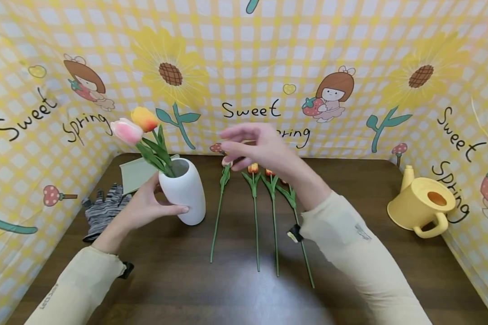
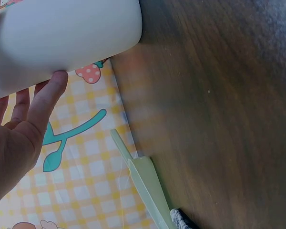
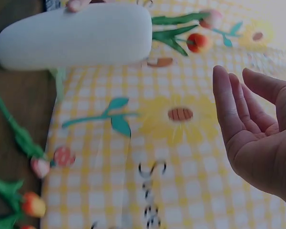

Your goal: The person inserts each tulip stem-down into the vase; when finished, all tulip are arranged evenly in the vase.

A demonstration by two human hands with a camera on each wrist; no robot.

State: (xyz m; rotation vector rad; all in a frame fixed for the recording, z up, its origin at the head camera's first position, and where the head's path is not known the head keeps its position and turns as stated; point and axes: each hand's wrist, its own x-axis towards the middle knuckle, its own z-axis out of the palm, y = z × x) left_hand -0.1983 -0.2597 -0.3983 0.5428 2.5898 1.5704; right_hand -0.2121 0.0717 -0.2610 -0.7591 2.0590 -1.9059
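White vase (image 1: 191, 194), left of centre in the head frame, and the left hand (image 1: 144, 203) has thumb and fingers wrapped round it! The right hand (image 1: 256, 146) hovers mid-frame, fingers loosely bent, pinching nothing. Danger: pink tulip (image 1: 128, 131) and orange tulip (image 1: 144, 119) lean upper left; a slackened grip could topple everything. Left wrist view catches a fingertip (image 2: 60, 79) against the vase; head view hides it.

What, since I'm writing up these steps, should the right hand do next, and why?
Probably lower the right hand to the leftmost loose tulip: that hand is free and close by, while the left hand holds the white vase, whose mouth shows room beside two tulips.
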